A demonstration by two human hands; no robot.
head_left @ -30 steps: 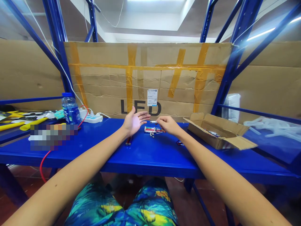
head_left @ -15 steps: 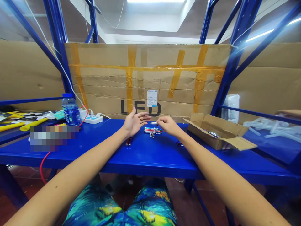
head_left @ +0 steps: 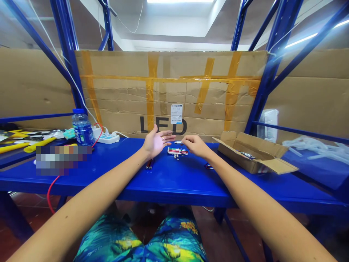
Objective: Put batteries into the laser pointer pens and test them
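Observation:
My right hand [head_left: 195, 145] is closed around a slim silver penlight [head_left: 178, 142], its end pointing at my left palm. Held open with the fingers stretched and the thumb up, my left hand [head_left: 157, 141] carries nothing, and a pale pinkish glow lies on its palm. Below and between the hands is a row of several coloured penlights [head_left: 176, 151] on the blue table [head_left: 174, 182]. Several tiny silver button-like pieces [head_left: 176, 157] lie just in front of them. Two dark red penlights [head_left: 149, 164] sit by my left wrist, partly hidden. Another small group [head_left: 208, 166] shows beside my right forearm.
An open cardboard box [head_left: 245, 156] with slim metallic items stands at the right. To the left are a blue-capped bottle [head_left: 82, 127], a white power strip [head_left: 106, 136] and a red cable [head_left: 50, 193]. A tall cardboard panel [head_left: 122, 98] backs the table; clear plastic tubing [head_left: 319, 147] lies far right.
A pinkish glow now shows on my left palm. Both hands keep their places. The other person's hand at the far right has gone from view.

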